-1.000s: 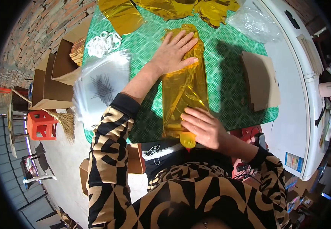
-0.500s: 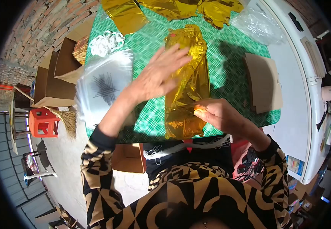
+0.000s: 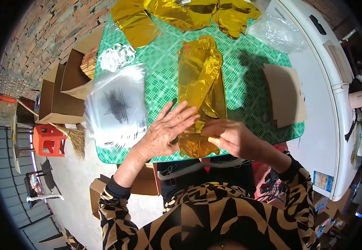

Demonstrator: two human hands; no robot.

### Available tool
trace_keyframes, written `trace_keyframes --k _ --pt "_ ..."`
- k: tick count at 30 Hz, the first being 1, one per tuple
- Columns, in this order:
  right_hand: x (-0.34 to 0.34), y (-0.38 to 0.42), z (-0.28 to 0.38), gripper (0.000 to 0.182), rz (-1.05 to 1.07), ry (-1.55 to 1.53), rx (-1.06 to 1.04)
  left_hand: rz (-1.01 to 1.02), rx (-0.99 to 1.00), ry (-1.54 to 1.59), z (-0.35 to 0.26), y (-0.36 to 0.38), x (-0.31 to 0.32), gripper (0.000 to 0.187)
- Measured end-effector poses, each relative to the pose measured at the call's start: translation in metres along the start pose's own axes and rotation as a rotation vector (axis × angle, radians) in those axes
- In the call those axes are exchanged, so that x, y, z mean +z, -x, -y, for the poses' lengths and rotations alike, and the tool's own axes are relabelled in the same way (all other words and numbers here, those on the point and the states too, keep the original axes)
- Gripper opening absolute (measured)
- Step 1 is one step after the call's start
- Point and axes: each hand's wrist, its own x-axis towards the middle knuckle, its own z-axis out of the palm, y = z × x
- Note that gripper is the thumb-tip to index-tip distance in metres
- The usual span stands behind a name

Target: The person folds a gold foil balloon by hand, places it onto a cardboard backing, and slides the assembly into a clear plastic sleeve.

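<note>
While the right hand [image 3: 233, 139] pinches the near part of a long, shiny gold foil bundle [image 3: 199, 77] between thumb and fingers, the left hand [image 3: 160, 135] lies released — fingers extended, tips on the bundle's near left side. The bundle lies on the green plaid-covered desk [image 3: 160, 62], its near end by the six o'clock edge. Around it sit printed clear plastic bags [image 3: 116, 108] at nine, white stretchy-looking loops [image 3: 117, 57] at ten, loose gold foil sheets [image 3: 139, 29] toward eleven and twelve, and flat brown cardboard pieces [image 3: 284, 95] at three.
</note>
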Motion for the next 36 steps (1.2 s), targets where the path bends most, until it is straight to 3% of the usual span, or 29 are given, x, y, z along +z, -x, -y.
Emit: trace_keyframes --k 1,4,5,9,14,16,17,20,21,25,30,31,36 --pt "0.001 0.003 -0.002 0.025 0.043 -0.004 0.023 0.003 -0.012 -0.032 -0.004 -0.002 -0.001 0.085" --pt "0.005 0.006 0.001 0.035 0.024 0.201 -0.211 -0.063 0.056 -0.056 0.002 -0.003 0.013 0.078" --pt "0.003 0.009 0.002 0.061 0.109 0.164 -0.060 -0.063 0.044 -0.029 0.003 -0.001 0.016 0.074" --pt "-0.013 0.018 0.012 0.102 0.197 0.322 0.020 -0.018 0.010 0.067 0.010 0.003 0.019 0.056" --pt "-0.023 0.029 -0.010 0.093 0.145 0.467 0.104 -0.001 -0.008 0.242 0.002 0.003 0.012 0.064" --pt "-0.021 0.027 -0.016 0.089 0.071 0.522 0.079 0.032 -0.023 0.269 -0.005 0.007 0.013 0.058" --pt "-0.023 0.028 -0.014 0.077 0.076 0.489 0.108 0.041 -0.024 0.281 -0.011 0.009 0.014 0.058" --pt "-0.018 0.030 -0.022 0.069 0.084 0.610 -0.037 0.076 -0.016 0.287 -0.029 0.021 0.024 0.060" --pt "-0.018 0.028 -0.015 0.054 0.062 0.524 -0.040 0.094 -0.011 0.301 -0.035 0.024 0.027 0.061" --pt "-0.004 0.037 -0.018 0.042 0.095 0.557 -0.156 0.105 0.040 0.340 -0.059 0.033 0.035 0.071" --pt "0.008 0.046 -0.025 0.038 0.090 0.472 -0.174 0.107 0.036 0.072 -0.058 0.033 0.030 0.086" --pt "0.009 0.045 -0.024 0.038 0.090 0.470 -0.177 0.098 0.038 0.009 -0.051 0.034 0.034 0.118" --pt "0.009 0.046 -0.024 0.038 0.087 0.506 -0.202 0.079 -0.001 -0.009 -0.041 0.020 0.036 0.112"
